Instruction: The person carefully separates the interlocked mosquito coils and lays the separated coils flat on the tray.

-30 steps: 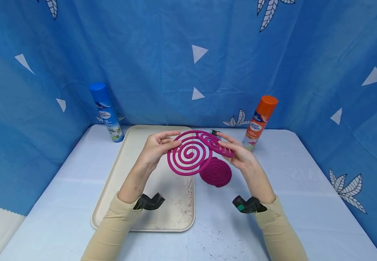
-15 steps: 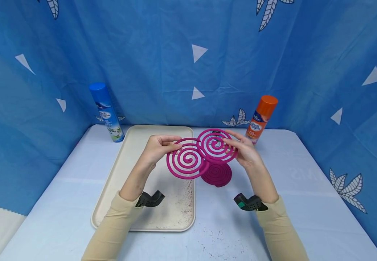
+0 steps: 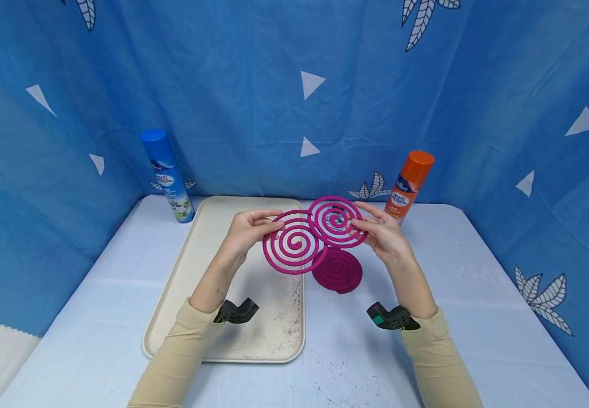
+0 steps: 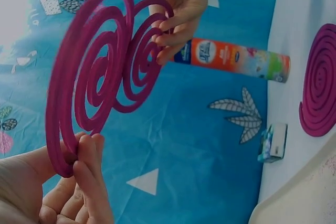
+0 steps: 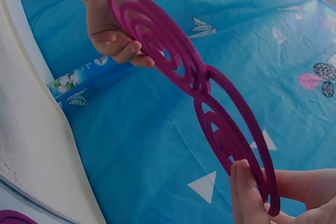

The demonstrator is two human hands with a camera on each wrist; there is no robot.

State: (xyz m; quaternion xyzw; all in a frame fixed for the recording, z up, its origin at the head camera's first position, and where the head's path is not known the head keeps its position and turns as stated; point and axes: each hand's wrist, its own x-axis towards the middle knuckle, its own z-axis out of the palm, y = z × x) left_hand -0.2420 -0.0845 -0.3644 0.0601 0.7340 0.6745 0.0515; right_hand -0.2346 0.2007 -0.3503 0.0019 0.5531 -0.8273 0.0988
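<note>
Head camera view: a person's two bare hands hold a pair of magenta spiral mosquito coils in the air above the pale blue table (image 3: pixel 478 294), the two coils touching at their inner edges. To the far left of the hands stands a blue-capped aerosol can (image 3: pixel 165 174) against the blue patterned backdrop (image 3: pixel 294 85); under the left forearm lies a cream plastic tray (image 3: pixel 212 317) speckled with reddish crumbs. The left hand (image 3: pixel 245 229) pinches the outer rim of the larger left magenta spiral coil (image 3: pixel 294 242) between thumb and fingertips, its wrist bent back and its cream sleeve (image 3: pixel 172 362) angled inward. The right hand (image 3: pixel 383 235) pinches the far rim of the smaller-looking right magenta spiral coil (image 3: pixel 336 221), fingers extended along the edge, forearm rising from the near right. Directly below the hands a stack of unseparated magenta coils (image 3: pixel 337 270) lies flat on the table, just beside the tray's edge. Beyond the right hand stands an orange-capped aerosol can (image 3: pixel 407 184). The coils look light, stiff and brittle, likely to snap if twisted; the outer ring, where both hands grip, seems the safest hold, with pressure kept gentle and even.
</note>
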